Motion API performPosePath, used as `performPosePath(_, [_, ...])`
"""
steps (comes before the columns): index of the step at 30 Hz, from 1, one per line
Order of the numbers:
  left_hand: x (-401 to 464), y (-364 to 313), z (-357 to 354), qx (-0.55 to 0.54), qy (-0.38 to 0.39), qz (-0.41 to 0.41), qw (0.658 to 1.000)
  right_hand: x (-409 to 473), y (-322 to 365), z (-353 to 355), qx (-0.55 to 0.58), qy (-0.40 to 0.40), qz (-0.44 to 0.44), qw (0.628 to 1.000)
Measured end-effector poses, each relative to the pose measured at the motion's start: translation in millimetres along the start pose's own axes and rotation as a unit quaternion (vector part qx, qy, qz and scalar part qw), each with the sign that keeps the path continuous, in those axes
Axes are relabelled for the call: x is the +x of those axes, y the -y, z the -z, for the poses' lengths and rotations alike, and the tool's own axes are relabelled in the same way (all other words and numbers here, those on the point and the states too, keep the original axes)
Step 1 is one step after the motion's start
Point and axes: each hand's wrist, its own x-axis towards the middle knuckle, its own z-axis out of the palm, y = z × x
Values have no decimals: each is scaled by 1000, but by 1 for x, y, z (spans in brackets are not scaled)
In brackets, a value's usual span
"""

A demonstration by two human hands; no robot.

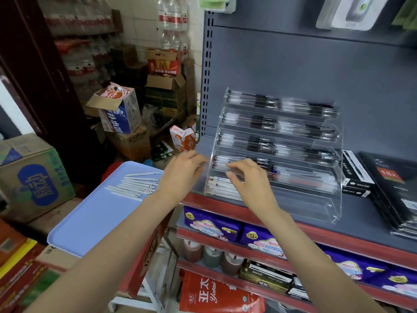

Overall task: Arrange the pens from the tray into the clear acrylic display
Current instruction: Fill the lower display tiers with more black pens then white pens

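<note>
Bare hands [246, 177] reach glossy stepped acrylic display [325, 199]; slim white pens [137, 187].

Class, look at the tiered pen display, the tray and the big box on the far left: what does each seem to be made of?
Display: clear glossy acrylic; the pens inside show through it. Tray: probably smooth matte plastic, uniform pale blue with a rounded rim. Box: printed cardboard, brown flaps on top.
</note>
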Motion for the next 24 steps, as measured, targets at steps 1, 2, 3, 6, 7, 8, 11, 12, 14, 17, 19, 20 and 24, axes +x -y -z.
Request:
performPosePath(1, [-4,10,6,2,-11,11,1000,4,11,-7,14,0,9,1000])
performPosePath(2, [-9,22,11,8,-20,23,999,9,24,-15,24,2,18,1000])
performPosePath(3, [-13,34,16,12,-28,39,999,14,37,-26,31,5,29,999])
performPosePath(6, [-27,80,29,19,-39,96,994,30,75,-64,40,28,62,997])
performPosePath(7, [-32,98,32,23,-39,116,992,35,88,-80,42,45,67,996])
performPosePath(8, [-38,116,34,25,-39,136,990,40,98,-97,41,67,66,995])
performPosePath(11, [-58,174,33,13,-21,198,980,57,118,-156,14,138,56,989])
performPosePath(12, [-65,193,31,9,0,214,977,62,119,-176,-2,167,49,985])
performPosePath(14, [-77,232,23,22,71,238,968,69,117,-215,-28,227,15,973])
performPosePath(17, [-90,279,9,41,181,264,946,74,107,-266,-49,283,-35,957])
performPosePath(19, [-94,301,1,58,246,260,932,73,101,-291,-67,310,-58,947])
performPosePath(20, [-97,308,-3,76,279,246,925,72,100,-300,-75,324,-64,941])
performPosePath(24, [-106,331,-21,108,356,178,911,71,99,-332,-89,357,-66,927])
